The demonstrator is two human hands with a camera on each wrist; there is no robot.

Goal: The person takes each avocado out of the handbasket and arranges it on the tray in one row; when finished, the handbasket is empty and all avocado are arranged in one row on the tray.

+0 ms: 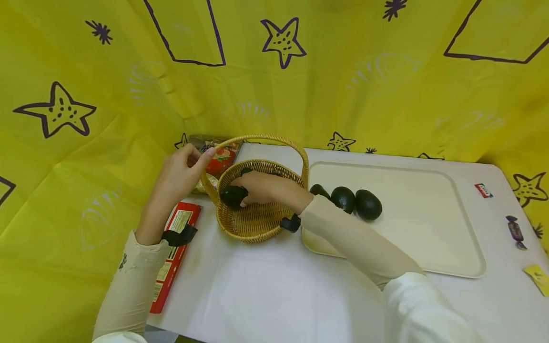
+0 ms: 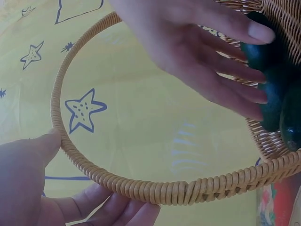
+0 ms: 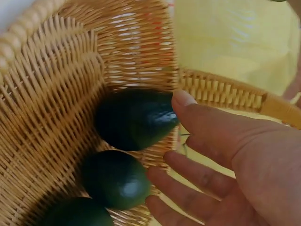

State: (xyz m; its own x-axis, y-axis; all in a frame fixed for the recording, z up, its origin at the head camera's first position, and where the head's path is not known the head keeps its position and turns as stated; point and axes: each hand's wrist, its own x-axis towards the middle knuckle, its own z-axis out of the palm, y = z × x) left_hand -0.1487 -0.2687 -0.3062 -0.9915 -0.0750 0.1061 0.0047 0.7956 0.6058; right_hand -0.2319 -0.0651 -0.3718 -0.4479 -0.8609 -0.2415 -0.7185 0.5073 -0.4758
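A woven wicker basket (image 1: 253, 233) with a tall arched handle (image 2: 141, 190) stands on the white table. My left hand (image 1: 182, 169) grips the handle's left side, thumb on one face and fingers on the other. Inside the basket, dark green avocados (image 3: 115, 179) lie side by side along the wall. My right hand (image 1: 257, 188) reaches in over them with fingers extended and slightly spread. Its thumb tip is right at the narrow end of one avocado (image 3: 134, 120), and its fingertips are beside the neighbouring one. The right forearm partly hides the basket's interior in the head view.
Right of the basket lies a cream tray (image 1: 420, 219) with three avocados (image 1: 368, 205) near its left edge. A red box (image 1: 165, 281) and colourful packages (image 1: 220, 162) sit on the left. Small wrapped sweets (image 1: 516, 232) lie at the far right. Yellow patterned cloth (image 1: 326, 95) hangs behind.
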